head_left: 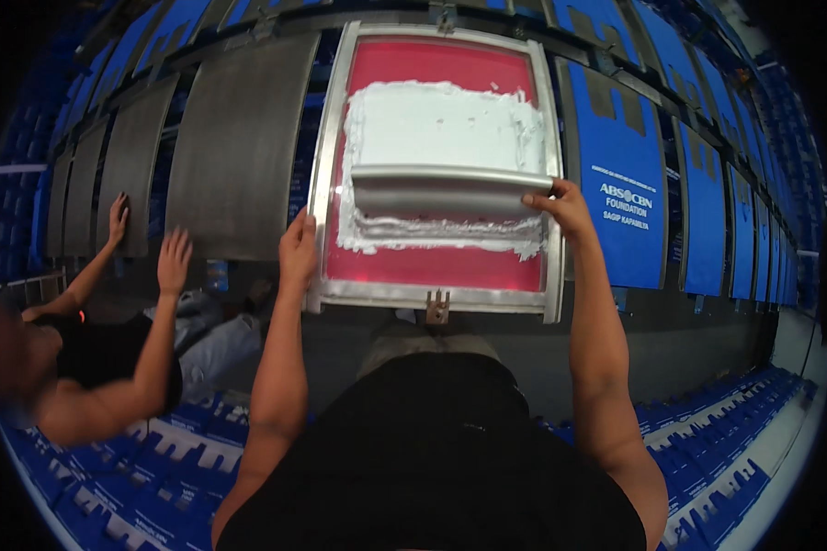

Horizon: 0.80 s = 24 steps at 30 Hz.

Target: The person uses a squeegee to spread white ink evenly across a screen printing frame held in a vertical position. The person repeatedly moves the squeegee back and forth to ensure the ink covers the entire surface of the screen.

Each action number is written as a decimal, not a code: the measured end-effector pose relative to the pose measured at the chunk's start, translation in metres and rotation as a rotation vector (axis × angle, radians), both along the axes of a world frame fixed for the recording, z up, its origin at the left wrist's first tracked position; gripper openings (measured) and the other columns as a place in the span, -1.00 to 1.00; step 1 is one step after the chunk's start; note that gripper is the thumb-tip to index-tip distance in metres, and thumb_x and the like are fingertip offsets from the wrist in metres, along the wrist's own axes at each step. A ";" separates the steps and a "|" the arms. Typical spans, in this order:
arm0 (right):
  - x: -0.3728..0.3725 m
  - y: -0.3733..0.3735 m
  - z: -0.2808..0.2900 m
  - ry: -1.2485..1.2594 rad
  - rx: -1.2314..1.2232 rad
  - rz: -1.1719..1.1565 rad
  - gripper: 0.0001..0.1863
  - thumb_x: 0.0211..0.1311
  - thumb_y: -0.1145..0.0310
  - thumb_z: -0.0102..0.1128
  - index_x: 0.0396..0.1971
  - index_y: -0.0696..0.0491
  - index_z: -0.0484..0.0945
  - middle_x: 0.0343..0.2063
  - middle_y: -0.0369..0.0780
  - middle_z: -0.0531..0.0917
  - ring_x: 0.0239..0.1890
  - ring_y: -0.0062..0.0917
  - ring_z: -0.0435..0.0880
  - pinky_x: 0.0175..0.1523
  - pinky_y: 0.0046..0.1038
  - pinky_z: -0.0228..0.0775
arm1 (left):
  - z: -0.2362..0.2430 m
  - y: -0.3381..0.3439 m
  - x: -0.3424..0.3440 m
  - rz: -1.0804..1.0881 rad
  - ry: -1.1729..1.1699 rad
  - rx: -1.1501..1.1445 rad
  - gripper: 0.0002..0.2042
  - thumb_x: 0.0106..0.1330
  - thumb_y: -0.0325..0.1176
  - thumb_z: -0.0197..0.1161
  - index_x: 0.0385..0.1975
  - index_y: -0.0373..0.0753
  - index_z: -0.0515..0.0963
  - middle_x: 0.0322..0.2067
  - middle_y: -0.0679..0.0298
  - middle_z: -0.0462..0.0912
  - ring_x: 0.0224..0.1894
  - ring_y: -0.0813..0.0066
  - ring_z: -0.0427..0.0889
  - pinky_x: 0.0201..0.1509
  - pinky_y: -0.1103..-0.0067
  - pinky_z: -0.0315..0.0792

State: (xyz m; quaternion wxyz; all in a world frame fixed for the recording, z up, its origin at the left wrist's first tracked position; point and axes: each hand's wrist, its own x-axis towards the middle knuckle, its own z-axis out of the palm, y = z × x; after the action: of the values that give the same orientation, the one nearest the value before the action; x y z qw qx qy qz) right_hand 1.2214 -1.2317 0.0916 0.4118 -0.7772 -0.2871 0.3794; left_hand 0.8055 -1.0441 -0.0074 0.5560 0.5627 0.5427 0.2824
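In front of me a screen-printing frame (549, 275) with silver metal edges holds a red mesh (432, 270) covered in a wide layer of white ink (439, 126). A long metal squeegee (446, 188) lies across the ink, with smeared white along its lower side. My right hand (560, 213) is closed on the squeegee's right end. My left hand (295, 241) is closed around the frame's left edge, near its lower part. A metal clamp (437, 307) sits at the middle of the frame's near edge.
Grey boards (230, 138) line the left; blue printed boards (620, 147) line the right. A co-worker (101, 363) at left has both hands (173, 262) at the grey boards. Rows of blue cut pieces (726, 432) lie low on both sides, beyond a grey floor (680, 340).
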 end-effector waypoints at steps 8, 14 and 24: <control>0.011 0.000 -0.026 0.093 -0.023 0.053 -0.53 -0.13 0.35 0.54 -0.15 0.15 0.64 -0.28 -0.22 0.71 -0.20 -0.53 0.63 0.03 -0.49 0.37 | -0.013 0.008 0.004 -0.029 0.022 -0.017 -0.53 0.44 -0.10 0.09 0.16 -0.34 0.44 0.05 0.11 0.58 0.08 0.46 0.50 0.17 0.59 0.32; 0.006 -0.002 -0.035 0.077 -0.011 0.042 -0.56 -0.15 0.36 0.55 -0.18 0.15 0.66 -0.29 -0.22 0.71 -0.21 -0.55 0.64 0.01 -0.50 0.40 | -0.024 0.007 0.001 -0.046 0.045 0.019 -0.52 0.44 -0.08 0.08 0.18 -0.34 0.43 0.04 0.10 0.59 0.08 0.42 0.52 0.17 0.57 0.33; -0.008 -0.011 -0.004 -0.376 -0.240 0.302 -0.54 -0.19 0.38 0.45 -0.16 0.11 0.62 -0.27 -0.12 0.70 -0.16 -0.47 0.66 -0.04 -0.44 0.44 | 0.031 0.011 0.017 -0.303 0.388 0.566 -0.50 0.19 -0.17 0.35 0.05 -0.35 0.47 -0.01 -0.02 0.54 0.07 0.03 0.49 0.18 0.29 0.32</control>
State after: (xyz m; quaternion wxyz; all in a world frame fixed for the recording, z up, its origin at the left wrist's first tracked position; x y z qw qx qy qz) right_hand 1.2131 -1.2424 0.0877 0.1947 -0.8256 -0.4242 0.3172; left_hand 0.8221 -1.0327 0.0237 0.3009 0.8111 0.4488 0.2239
